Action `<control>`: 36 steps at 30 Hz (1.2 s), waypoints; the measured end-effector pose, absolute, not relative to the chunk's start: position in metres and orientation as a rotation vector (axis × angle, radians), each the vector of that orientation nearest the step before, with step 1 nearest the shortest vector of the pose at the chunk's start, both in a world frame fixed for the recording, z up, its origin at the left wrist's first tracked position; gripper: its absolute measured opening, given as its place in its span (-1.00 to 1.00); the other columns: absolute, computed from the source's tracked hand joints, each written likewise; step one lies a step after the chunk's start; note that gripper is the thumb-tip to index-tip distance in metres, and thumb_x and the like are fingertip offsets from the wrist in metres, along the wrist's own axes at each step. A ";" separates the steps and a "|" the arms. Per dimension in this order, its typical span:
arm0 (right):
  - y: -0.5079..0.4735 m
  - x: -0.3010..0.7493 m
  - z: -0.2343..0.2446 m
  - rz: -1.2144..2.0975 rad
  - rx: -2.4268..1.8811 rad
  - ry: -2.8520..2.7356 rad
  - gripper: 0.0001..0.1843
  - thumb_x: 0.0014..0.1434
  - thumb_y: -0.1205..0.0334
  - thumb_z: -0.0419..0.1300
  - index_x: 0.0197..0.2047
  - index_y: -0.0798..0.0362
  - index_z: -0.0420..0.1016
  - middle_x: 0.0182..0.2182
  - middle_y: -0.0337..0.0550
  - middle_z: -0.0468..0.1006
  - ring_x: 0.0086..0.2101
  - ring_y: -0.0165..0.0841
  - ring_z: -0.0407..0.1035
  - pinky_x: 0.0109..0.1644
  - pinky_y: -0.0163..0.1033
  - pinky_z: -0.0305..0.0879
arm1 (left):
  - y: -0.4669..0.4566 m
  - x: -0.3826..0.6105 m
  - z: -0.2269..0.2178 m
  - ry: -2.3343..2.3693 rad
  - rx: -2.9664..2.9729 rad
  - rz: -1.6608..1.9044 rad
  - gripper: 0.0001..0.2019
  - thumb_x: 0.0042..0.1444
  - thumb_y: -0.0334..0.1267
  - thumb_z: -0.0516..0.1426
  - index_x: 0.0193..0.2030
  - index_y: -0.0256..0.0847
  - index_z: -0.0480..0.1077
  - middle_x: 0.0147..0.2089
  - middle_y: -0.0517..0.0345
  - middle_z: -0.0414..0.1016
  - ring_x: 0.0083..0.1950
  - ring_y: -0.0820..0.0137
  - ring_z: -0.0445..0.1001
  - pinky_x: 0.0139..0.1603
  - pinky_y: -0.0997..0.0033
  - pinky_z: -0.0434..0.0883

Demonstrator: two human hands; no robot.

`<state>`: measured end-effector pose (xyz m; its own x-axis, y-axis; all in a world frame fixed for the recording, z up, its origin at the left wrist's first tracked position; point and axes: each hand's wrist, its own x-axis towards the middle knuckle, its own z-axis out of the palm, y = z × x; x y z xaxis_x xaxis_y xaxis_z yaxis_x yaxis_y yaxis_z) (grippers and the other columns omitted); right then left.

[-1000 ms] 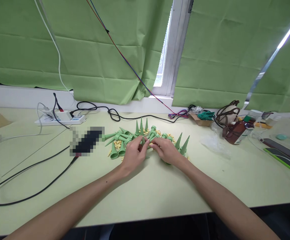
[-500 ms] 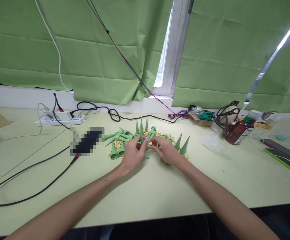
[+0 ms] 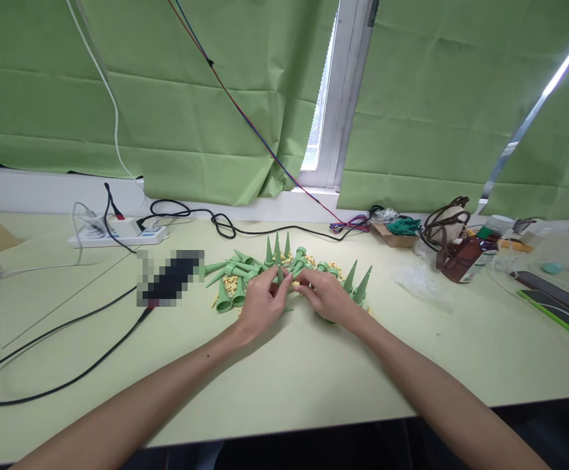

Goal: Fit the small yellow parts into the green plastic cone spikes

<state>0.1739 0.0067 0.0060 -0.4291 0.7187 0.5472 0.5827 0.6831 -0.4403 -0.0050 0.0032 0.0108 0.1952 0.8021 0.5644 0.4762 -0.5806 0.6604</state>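
Note:
A heap of green plastic cone spikes (image 3: pixel 235 277) and small yellow pieces (image 3: pixel 230 283) lies on the pale green table (image 3: pixel 284 372). Some cones stand upright (image 3: pixel 357 284), others lie on their sides. My left hand (image 3: pixel 263 301) pinches a green cone at its fingertips in the middle of the heap. My right hand (image 3: pixel 327 295) meets it from the right, fingers pinched on a small yellow piece I can barely see. Both hands rest on the table.
A blurred dark device (image 3: pixel 170 277) with a black cable (image 3: pixel 53 365) lies left of the heap. A white power strip (image 3: pixel 117 232) sits at the back left. A brown bottle (image 3: pixel 465 258), a bag and phones (image 3: pixel 558 297) lie at the right. Green curtains hang behind.
The hands have stayed in place at the heap; only the fingertips have shifted a little against each other around the cone.

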 end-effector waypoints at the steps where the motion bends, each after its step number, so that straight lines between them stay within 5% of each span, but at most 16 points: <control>1: 0.007 0.174 0.006 0.231 -0.999 -2.162 -0.88 0.35 0.28 0.09 -0.27 0.02 0.33 -0.39 -0.19 0.48 -0.37 -0.33 0.35 -0.30 -0.27 0.19 | 0.003 -0.005 0.010 1.204 2.145 1.338 -0.76 0.28 -0.12 0.08 -0.36 -0.21 0.31 -0.41 0.25 0.44 -0.61 0.57 0.15 -0.53 0.49 0.16; 12: 0.007 0.173 0.007 0.161 -1.032 -2.197 -0.75 0.39 0.25 0.02 -0.36 0.02 0.30 -0.47 -0.22 0.42 -0.41 -0.35 0.32 -0.34 -0.29 0.11 | 0.003 -0.005 0.012 1.189 2.154 1.335 -0.76 0.28 -0.12 0.08 -0.36 -0.20 0.31 -0.48 0.27 0.38 -0.61 0.56 0.15 -0.54 0.49 0.14; 23: 0.008 0.172 0.005 0.237 -0.984 -2.123 -0.95 0.33 0.27 0.13 -0.16 0.03 0.39 -0.32 -0.14 0.53 -0.33 -0.32 0.41 -0.26 -0.25 0.29 | 0.002 -0.004 0.015 1.175 2.050 1.362 -0.74 0.28 -0.10 0.08 -0.34 -0.22 0.33 -0.33 0.20 0.49 -0.61 0.58 0.18 -0.57 0.50 0.16; 36: 0.007 0.175 0.006 0.222 -0.997 -2.130 -0.91 0.32 0.34 0.12 -0.27 0.02 0.36 -0.36 -0.16 0.50 -0.35 -0.31 0.38 -0.29 -0.26 0.24 | 0.004 -0.006 0.014 1.126 2.104 1.235 -0.80 0.24 -0.12 0.11 -0.31 -0.20 0.34 -0.46 0.24 0.41 -0.60 0.53 0.26 -0.58 0.50 0.17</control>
<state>0.1750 0.0073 0.0060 -0.4065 0.7172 0.5660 0.5849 0.6802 -0.4419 -0.0061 0.0044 0.0139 0.2657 0.8245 0.4996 0.4210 -0.5655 0.7092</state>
